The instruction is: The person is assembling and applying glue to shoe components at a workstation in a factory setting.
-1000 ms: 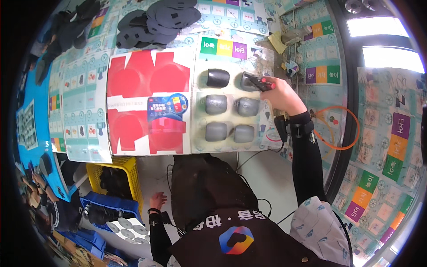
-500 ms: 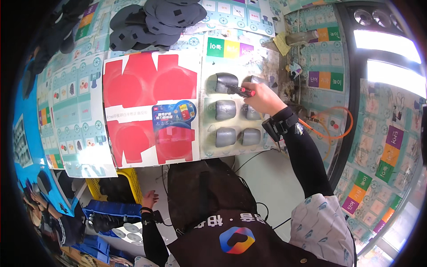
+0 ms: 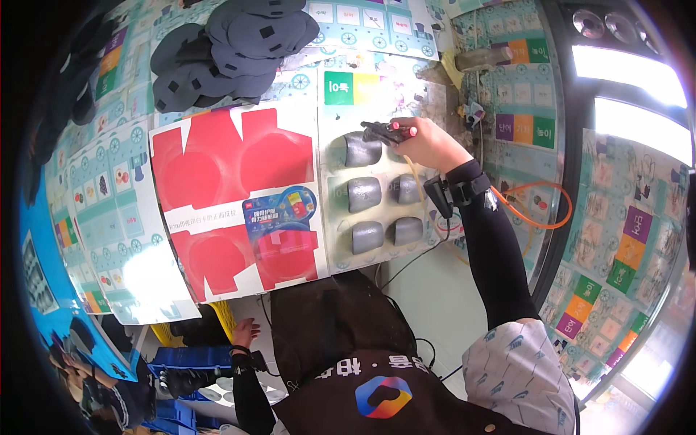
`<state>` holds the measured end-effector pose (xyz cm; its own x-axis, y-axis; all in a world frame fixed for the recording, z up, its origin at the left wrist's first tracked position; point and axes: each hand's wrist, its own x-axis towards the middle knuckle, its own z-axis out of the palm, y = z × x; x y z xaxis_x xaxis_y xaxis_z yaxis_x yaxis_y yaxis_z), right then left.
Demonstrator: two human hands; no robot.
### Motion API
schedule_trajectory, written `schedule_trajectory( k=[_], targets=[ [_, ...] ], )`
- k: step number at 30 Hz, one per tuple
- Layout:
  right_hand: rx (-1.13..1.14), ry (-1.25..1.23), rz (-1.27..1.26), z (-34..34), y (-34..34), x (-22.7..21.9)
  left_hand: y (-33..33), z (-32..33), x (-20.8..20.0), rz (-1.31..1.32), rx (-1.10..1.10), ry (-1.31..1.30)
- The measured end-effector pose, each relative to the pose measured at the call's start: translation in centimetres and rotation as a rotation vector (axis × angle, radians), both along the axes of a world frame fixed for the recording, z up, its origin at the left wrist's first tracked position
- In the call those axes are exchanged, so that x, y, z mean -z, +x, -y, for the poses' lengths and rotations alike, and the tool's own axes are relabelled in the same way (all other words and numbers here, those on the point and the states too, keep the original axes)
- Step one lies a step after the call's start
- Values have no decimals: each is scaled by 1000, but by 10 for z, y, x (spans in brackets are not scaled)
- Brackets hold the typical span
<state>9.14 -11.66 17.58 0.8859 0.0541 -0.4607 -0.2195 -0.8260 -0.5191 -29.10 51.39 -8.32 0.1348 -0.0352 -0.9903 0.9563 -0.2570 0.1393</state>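
My right hand is closed around a black spray gun with red knobs, its nozzle end by the far edge of a curved dark grey piece. Several such glossy pieces stand in two columns on a stained white sheet, among them a middle-left piece and a near-right piece. The hand and gun hide the far-right spot. Low beside the apron, my left hand hangs empty with its fingers apart, close to a yellow basket.
Left of the pieces lies a sheet with red printed shapes. Flat dark grey pieces are heaped at the back. An orange hose loops right of my forearm. Blue crates stand at lower left, near another person's hand.
The view has shifted, so the table sits lower in it. My right hand has taken the spray gun farther back, from over the far-left piece to its far edge.
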Motion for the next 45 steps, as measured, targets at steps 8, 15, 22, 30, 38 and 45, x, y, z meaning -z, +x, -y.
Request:
schedule_trajectory(
  k=[8, 15, 22, 30, 38, 45],
  targets=[
    [-21, -121, -50, 6, 25, 15, 24, -7, 13, -42, -6, -22],
    [85, -84, -112, 19, 31, 21, 45, -4, 14, -70, 7, -23],
    [47, -84, -259, 28, 19, 7, 53, -8, 12, -70, -5, 8],
    [20, -90, -61, 36, -16, 12, 41, 8, 11, -22, -9, 25],
    [-135, -9, 222, 42, -6, 45, 0, 28, 1, 47, -31, 34],
    [-172, -47, 159, 41, 1, 38, -54, 40, -6, 122, -94, 51]
  ],
)
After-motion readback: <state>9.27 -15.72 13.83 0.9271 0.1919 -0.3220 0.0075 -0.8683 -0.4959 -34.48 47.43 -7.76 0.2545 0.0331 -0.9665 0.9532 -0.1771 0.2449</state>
